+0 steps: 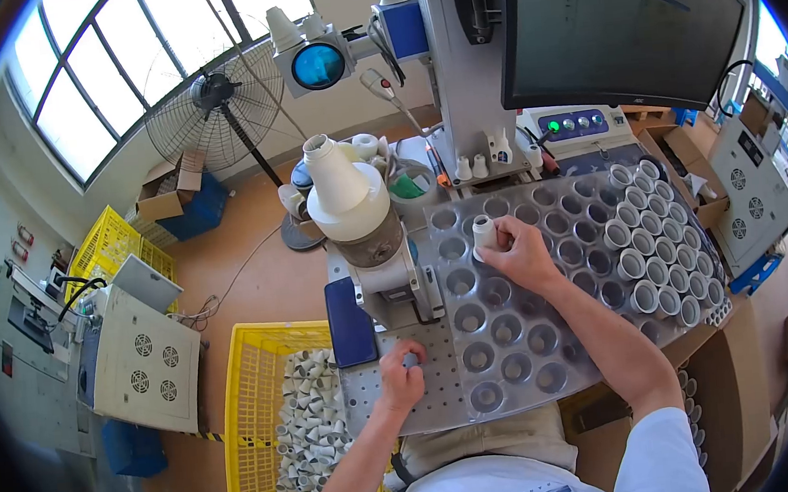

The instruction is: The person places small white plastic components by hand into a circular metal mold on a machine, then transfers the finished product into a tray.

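The right hand (522,252) is gripping a small white plastic fitting (484,235) upright between its fingers, over the grey socket tray (512,329). The left hand (403,378) is curling closed around a dark knob (410,360) on the surface.

White plastic fitting (485,233), one piece, upright over a pocketed tray (512,329).
Short cylindrical body with a collared top, open end up; gripped at its side by the right hand (519,253), above an empty round pocket near the tray's 11 o'clock corner. Small dark knob (410,359) at the tray's 8 o'clock edge, enclosed by the left hand (401,377); shape not discernible.
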Demonstrator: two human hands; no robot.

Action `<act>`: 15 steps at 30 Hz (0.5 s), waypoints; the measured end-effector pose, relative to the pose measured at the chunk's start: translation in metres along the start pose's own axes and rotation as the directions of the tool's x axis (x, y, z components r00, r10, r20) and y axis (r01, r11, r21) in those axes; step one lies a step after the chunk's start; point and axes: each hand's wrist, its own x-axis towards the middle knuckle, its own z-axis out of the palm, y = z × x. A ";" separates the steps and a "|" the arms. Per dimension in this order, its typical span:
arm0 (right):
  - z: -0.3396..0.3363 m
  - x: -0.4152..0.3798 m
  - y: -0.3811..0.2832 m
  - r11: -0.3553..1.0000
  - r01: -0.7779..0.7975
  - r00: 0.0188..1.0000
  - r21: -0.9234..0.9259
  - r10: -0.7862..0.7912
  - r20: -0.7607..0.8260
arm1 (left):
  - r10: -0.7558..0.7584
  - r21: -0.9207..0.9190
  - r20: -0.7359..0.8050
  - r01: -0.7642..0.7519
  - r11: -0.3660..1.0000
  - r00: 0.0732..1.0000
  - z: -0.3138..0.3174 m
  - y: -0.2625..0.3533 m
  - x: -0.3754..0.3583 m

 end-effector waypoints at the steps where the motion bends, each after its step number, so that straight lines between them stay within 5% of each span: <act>1: 0.000 0.000 0.001 1.000 -0.014 1.000 -0.012 0.014 0.006 | 0.003 -0.004 0.003 -0.003 1.000 1.000 -0.001 0.001 0.000; 15: -0.003 -0.004 -0.007 0.999 -0.047 0.999 -0.023 0.048 0.013 | 0.003 0.009 -0.079 -0.002 1.000 0.997 0.002 0.002 0.001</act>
